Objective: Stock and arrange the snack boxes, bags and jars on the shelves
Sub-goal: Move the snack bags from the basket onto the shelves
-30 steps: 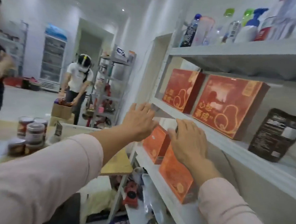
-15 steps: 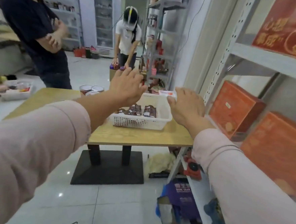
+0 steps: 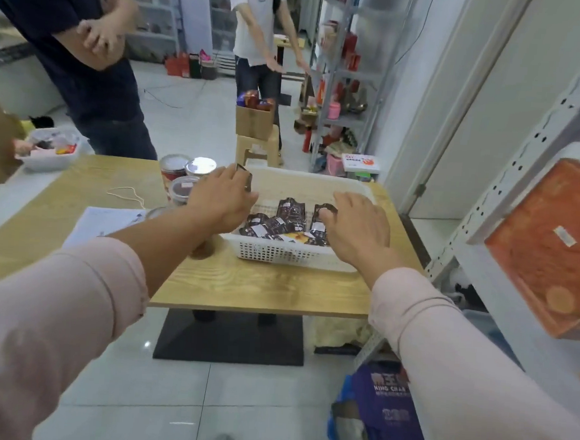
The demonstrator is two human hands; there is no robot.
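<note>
At the table's (image 3: pixel 260 286) far left edge sits a small white tub (image 3: pixel 50 160) of oddments, and nearer the middle a sheet of paper (image 3: pixel 103 220) lies flat. A cluster of lidded jars (image 3: pixel 181 178) stands by the far edge, just left of the basket. The left hand (image 3: pixel 221 201) hovers over the basket's left rim with fingers spread and relaxed, holding nothing; its fingertips are close to a dark packet that stands at the far left corner of the basket, but whether they touch it is unclear. The white perforated basket (image 3: pixel 289 254) sits toward the table's right side, and dark snack bags (image 3: pixel 285 216) lie heaped against its near wall. The right hand (image 3: pixel 360 231) is spread wide above the basket's right side, also empty, with its fingers just over the rightmost bag. Beyond the table's right edge stands the metal shelf unit (image 3: pixel 526 160), with an orange box (image 3: pixel 554 245) already on a shelf. The step in hand looks like fetching the next stock. The next move probably calls for closing each hand on a bag, or on both side rims to lift the whole basket, then turning right to the shelves.
</note>
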